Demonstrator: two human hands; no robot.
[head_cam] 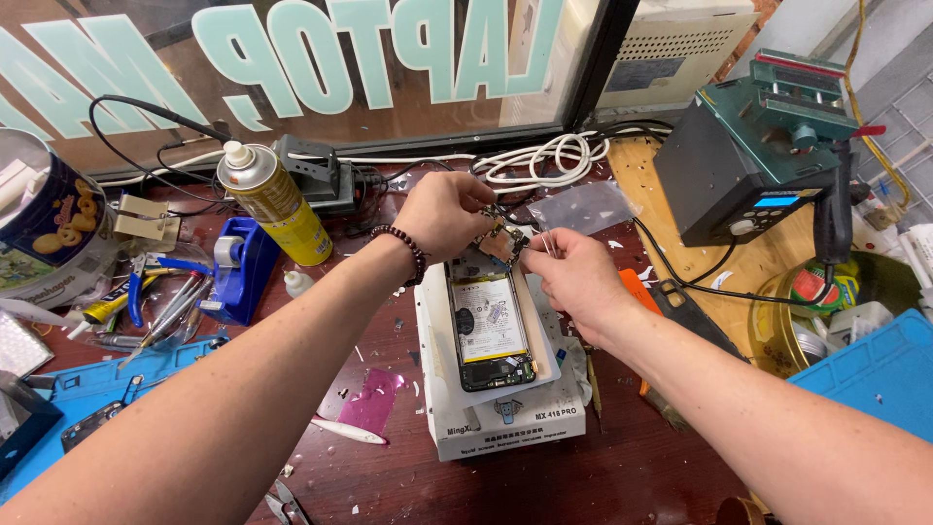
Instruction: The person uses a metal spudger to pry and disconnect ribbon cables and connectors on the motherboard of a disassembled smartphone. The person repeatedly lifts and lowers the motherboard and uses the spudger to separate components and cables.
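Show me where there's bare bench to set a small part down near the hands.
Bare dark wood lies in front of the white box, toward the near edge, and right of it, before the blue mat. Left is crowded: pink scrap, tape dispenser, tools. Cables fill the back.

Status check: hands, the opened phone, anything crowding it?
Left hand pinching small circuit board at phone's top. Right hand working tweezers on it. Opened phone flat on white box. Nothing blocking.

A yellow spray can (273, 200) stands beside a blue tape dispenser (238, 267).
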